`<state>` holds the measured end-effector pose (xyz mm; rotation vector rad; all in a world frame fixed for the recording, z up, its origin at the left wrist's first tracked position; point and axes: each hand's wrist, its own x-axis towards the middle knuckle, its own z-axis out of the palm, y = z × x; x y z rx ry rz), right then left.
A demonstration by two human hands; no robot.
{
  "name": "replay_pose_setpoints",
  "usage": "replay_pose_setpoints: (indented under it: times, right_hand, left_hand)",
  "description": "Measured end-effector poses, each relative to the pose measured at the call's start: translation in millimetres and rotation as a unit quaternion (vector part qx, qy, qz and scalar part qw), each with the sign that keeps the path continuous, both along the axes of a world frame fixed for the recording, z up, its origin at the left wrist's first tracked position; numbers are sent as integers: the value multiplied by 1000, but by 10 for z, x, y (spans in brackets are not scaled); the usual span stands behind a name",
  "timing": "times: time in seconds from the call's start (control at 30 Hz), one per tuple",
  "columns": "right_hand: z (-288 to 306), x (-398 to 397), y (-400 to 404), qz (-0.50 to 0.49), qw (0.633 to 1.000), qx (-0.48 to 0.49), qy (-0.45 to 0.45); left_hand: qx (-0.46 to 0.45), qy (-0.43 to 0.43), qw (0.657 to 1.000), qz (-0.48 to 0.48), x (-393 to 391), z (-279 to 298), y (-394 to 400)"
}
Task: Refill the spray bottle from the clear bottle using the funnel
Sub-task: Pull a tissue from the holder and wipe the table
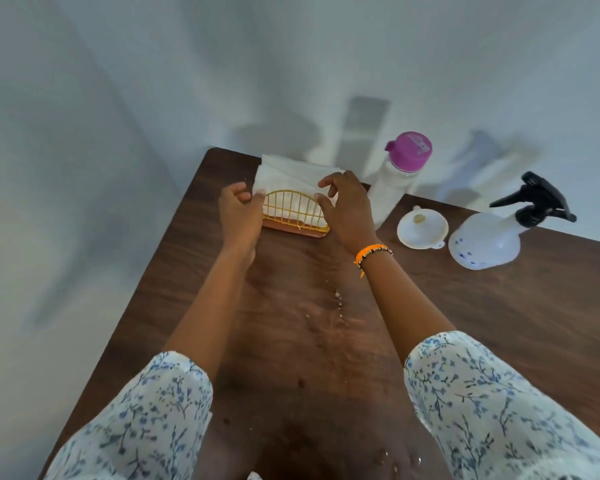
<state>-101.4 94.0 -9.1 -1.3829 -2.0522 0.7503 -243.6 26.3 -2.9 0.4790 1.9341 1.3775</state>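
Two bottles (397,181), one funnel (422,228)

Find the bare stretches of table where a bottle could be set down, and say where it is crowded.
Bare wood lies right of the right hand, in front of the funnel and spray bottle, and near the left edge of the table. The far edge is crowded: napkin holder, clear bottle.

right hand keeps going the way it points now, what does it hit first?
The right hand points away from the person, its fingers already at the napkins in the yellow wire holder. Going straight on, it would likely press into the napkins first; the clear bottle stands off to its right, probably out of line.
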Motion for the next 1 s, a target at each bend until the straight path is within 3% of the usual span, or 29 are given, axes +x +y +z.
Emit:
replay_pose_setpoints:
  times: [0.27,0.37,0.7,0.83,1.0]
  right_hand:
    - [-27,-334,130,-4,996,15,-82]
    - [-17,-391,181,-11,996,-9,-85]
    - [-24,-331,110,-31,995,-64,67]
    - [-9,-295,61,-51,991,-30,124]
    - [-18,-268,16,-76,985,12,157]
  left_hand:
    - [-62,-146,984,-82,-338,30,589]
    - [-121,-143,978,-91,-343,64,684]
    - [-59,-158,984,-56,-436,-96,709]
    - [-101,-100,987,-76,-408,-70,751]
    - [-78,-82,989,-98,-391,-121,717]
